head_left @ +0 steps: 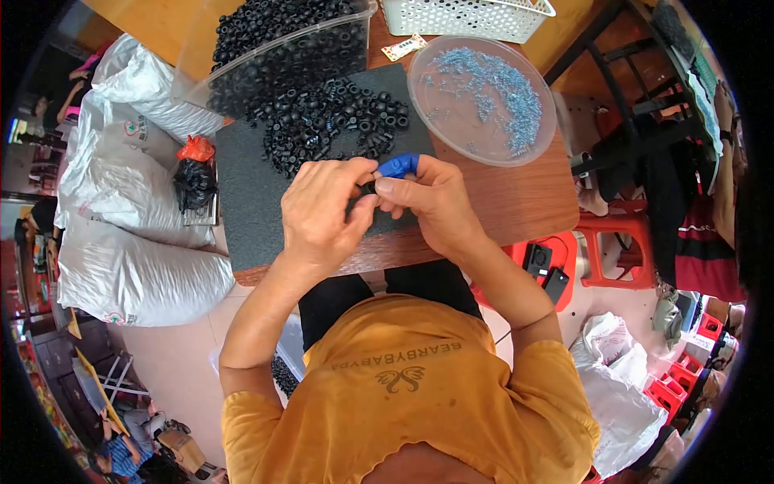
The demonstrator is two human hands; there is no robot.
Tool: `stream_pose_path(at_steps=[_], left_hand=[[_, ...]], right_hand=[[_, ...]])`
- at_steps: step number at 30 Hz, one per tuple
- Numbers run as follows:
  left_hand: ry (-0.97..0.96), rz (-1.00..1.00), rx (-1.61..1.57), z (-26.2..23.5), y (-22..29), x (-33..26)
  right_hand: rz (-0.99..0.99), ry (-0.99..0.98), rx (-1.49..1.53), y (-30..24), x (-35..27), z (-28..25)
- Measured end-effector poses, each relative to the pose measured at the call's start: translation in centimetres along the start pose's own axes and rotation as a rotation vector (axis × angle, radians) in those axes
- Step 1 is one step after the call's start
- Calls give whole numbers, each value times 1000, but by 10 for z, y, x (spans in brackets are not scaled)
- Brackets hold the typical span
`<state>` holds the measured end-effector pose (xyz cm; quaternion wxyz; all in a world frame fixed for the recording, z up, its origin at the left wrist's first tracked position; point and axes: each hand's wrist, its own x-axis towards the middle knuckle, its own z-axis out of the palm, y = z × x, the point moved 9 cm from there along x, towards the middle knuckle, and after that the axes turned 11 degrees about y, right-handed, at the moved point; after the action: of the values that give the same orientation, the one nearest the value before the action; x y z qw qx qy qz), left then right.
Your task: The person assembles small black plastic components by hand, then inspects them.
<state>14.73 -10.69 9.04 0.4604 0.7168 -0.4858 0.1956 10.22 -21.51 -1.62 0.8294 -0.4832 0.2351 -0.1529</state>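
My left hand [326,210] and my right hand [431,202] meet over a dark grey foam mat [250,185] on a wooden table [524,202]. Both pinch one small black rubber part [368,187] between their fingertips. A blue cover [399,165] sits on a finger of my right hand. Just beyond my hands lies a heap of black rubber rings [330,121] on the mat. A round clear dish [482,98] with several small silvery-blue screws stands to the right of the heap.
A clear plastic bin [274,48] full of black rings stands at the back left, a white mesh basket [468,16] at the back. Silver sacks [137,210] lie left of the table. A red stool [613,242] and another person [717,202] are at right.
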Motion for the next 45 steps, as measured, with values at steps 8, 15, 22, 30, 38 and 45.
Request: stream_pose_path(at_steps=[8, 15, 22, 30, 38, 45], left_hand=[[71, -550, -394, 12, -38, -47], [190, -692, -540, 22, -44, -74], [151, -888, -719, 40, -49, -98], [144, -905, -774, 53, -59, -108], [122, -895, -748, 55, -61, -113], [118, -848, -732, 55, -60, -112]], right_hand=[[122, 61, 137, 22, -13, -4], [163, 97, 97, 38, -20, -6], [-433, 129, -665, -34, -7, -30], [-1011, 50, -1354, -90, 74, -58], [-1095, -130, -1452, -73, 82, -53], [-1118, -106, -1487, -69, 83, -51]])
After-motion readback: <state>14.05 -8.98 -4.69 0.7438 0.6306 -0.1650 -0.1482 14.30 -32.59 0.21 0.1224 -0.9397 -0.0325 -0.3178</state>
